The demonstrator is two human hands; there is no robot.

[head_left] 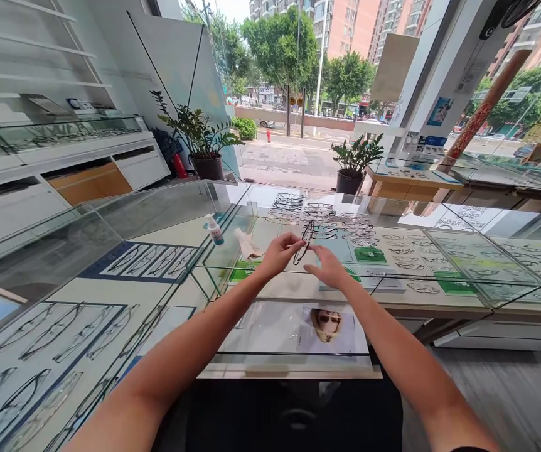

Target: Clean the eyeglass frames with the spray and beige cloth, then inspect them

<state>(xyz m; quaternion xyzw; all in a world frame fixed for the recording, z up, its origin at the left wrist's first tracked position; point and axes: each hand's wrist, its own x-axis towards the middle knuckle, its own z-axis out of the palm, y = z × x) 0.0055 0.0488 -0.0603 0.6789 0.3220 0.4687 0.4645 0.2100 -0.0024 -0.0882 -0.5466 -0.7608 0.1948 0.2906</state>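
My left hand [280, 252] is closed on a pair of dark-rimmed eyeglasses [309, 233], held up on edge above the glass counter. Just right of them is my right hand [329, 269], thumb and fingers apart. Its fingertips come close to the frame, and whether they touch it I cannot tell. A crumpled pale cloth [248, 245] lies on the glass to the left of my left hand. Further left stands a small spray bottle [214, 230] with bluish liquid. Beyond the hands, several rows of eyeglasses [287, 206] are laid out on the counter.
The glass display counter [270, 290] has edges close under my forearms. Trays of eyeglasses [150, 260] show at the left, and more frames [405, 252] at the right. Inside the front is a picture card [327, 328]. Potted plants [207, 164] stand beyond, before the street.
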